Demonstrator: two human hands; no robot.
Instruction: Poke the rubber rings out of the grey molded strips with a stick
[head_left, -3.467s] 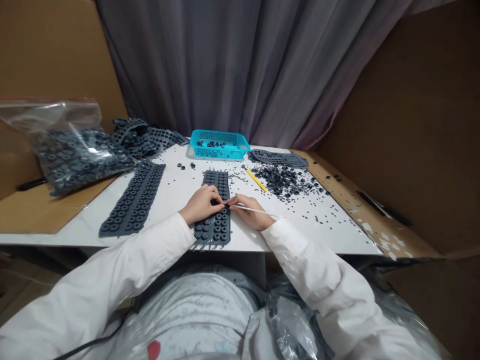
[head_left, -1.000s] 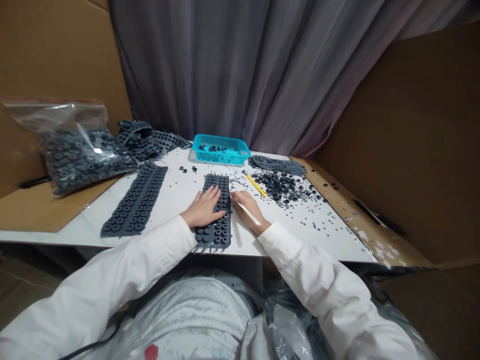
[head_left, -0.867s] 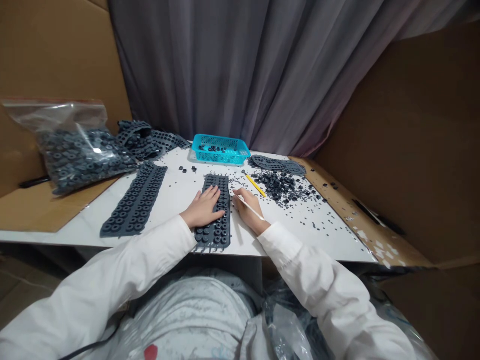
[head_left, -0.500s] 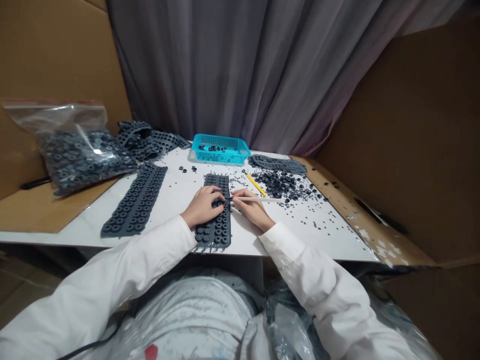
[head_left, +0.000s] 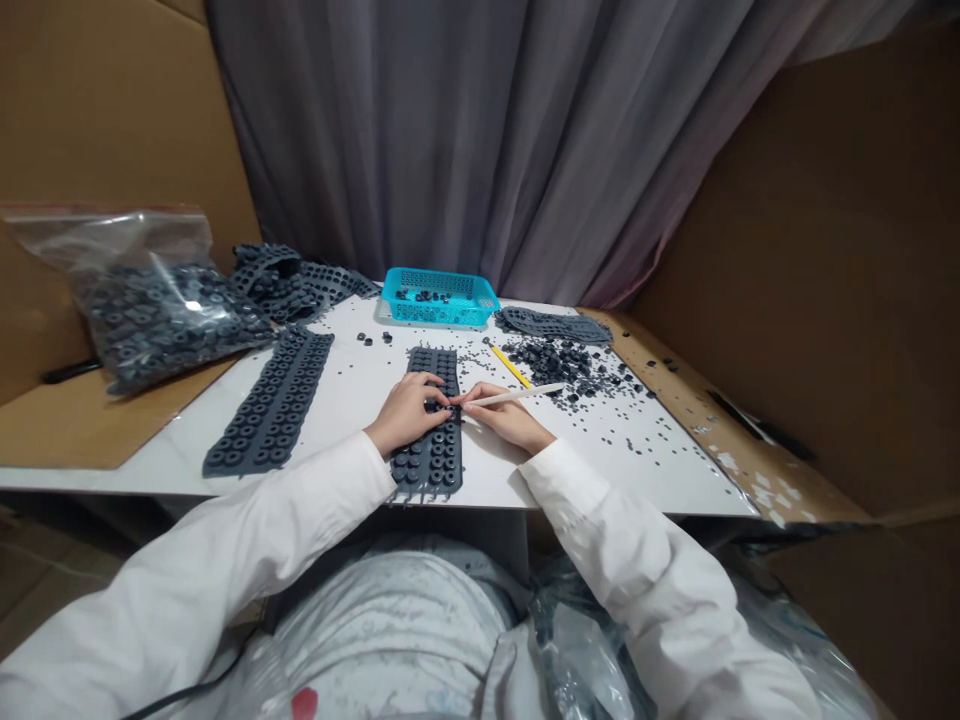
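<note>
A dark grey rubber sheet with rows of round, ring-like studs lies lengthwise on the white table in front of me. My left hand rests across its middle, fingers curled, thumb and index finger closed on studs near the sheet's right edge. In my right hand a slim white pen-like stick is pinched, its back end pointing right and slightly up. The stick's tip is hidden among the fingertips of both hands, which meet at that edge.
A similar sheet lies left, near a zip bag of dark rings. Behind stands a blue basket holding small dark pieces. At right are a yellow stick, a pile of dark bits and a folded sheet. Cardboard walls flank the table.
The white stick has tilted, its back end rising from nearly level. My right fingertips have moved slightly closer to my left fingers. The sheet stays in place.
</note>
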